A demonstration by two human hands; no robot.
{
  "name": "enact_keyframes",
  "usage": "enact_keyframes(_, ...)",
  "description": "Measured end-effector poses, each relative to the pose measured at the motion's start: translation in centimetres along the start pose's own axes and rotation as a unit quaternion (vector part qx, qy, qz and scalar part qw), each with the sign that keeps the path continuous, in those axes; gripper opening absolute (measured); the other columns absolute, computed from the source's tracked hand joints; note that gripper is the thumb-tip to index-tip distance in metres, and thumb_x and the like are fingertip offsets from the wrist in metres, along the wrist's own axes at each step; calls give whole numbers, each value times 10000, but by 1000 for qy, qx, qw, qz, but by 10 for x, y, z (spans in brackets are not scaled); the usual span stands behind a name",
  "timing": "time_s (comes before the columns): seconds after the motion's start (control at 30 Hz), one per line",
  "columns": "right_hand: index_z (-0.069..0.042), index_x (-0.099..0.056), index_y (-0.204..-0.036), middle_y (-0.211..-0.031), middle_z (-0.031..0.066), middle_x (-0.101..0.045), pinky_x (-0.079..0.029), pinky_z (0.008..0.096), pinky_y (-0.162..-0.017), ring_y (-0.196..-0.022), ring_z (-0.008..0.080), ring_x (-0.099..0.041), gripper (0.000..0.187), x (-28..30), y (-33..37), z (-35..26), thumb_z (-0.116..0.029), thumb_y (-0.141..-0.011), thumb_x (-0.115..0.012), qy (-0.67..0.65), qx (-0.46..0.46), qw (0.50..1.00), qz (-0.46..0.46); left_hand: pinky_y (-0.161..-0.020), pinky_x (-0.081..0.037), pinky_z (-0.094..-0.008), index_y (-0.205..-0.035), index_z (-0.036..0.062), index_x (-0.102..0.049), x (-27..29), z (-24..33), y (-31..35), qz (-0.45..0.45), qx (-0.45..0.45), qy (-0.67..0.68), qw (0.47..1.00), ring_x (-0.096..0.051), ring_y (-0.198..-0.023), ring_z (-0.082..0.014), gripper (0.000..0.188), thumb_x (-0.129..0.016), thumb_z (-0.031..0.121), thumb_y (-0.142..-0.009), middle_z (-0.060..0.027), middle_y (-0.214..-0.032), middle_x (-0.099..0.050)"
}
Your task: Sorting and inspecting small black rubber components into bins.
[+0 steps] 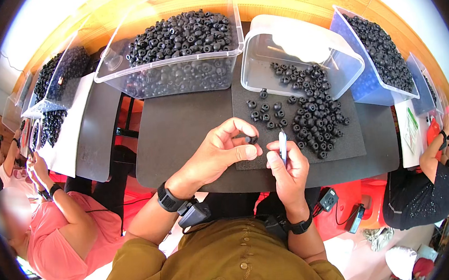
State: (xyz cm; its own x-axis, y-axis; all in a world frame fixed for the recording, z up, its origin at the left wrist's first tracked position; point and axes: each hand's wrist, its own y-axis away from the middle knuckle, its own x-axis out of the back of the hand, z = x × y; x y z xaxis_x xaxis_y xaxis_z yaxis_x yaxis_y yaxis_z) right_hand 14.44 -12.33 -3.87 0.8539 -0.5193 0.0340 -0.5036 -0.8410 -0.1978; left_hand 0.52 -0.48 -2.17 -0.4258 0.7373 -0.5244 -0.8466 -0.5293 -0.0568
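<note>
Between the thumb and forefinger of my left hand is a small round black part with a hole, pinched over the near edge of the table. Close beside it, my right hand grips a slim white-and-blue pen-shaped tool. Its thin dark tip points away from me, apart from the part. Past both hands, a heap of similar black parts lies on a dark foam mat. Several loose ones sit left of the heap. Fingers partly hide the held part.
A see-through tub lies tipped on its side behind the heap, parts spilling out. Full tubs stand at back left and back right on the black table. People sit working at left and right.
</note>
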Motion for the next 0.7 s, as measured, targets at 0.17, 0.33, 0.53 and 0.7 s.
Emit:
enact_keyframes(0.17,12,-618,-952,-649,-26,-502,-333,206,-526,-577,46,-430,168,4,0,-6,-140,-889,-586,-28,23,999,-38,-806,-499,-226,-1096,46,-548,5,4,5,-3,48,121,991,-594,-933,-128,184,-564,108,-924,-67,-1104,-566)
enact_keyframes(0.33,21,-619,-976,-665,26,-531,-369,235,-535,-574,76,-461,192,1,-2,-6,-144,-890,-571,15,30,998,-56,-795,-503,-207,-1112,63,-549,0,10,11,38,38,161,986,-596,-933,-130,189,-554,106,-928,-63,-1075,-574)
enact_keyframes(0.53,0,-630,-975,-656,69,-533,-371,266,-506,-523,129,-464,175,-7,-3,-15,-137,-872,-596,101,96,989,-57,-773,-496,-213,-1129,68,-536,8,4,21,48,37,227,972,-583,-877,-125,210,-555,118,-926,-94,-1066,-566)
enact_keyframes(0.7,-29,-645,-961,-626,61,-498,-352,293,-471,-488,168,-444,161,-7,-4,-14,-123,-831,-640,146,125,977,-90,-779,-491,-214,-1120,79,-533,8,0,23,31,31,255,966,-566,-872,-115,204,-554,140,-927,-83,-1038,-560)
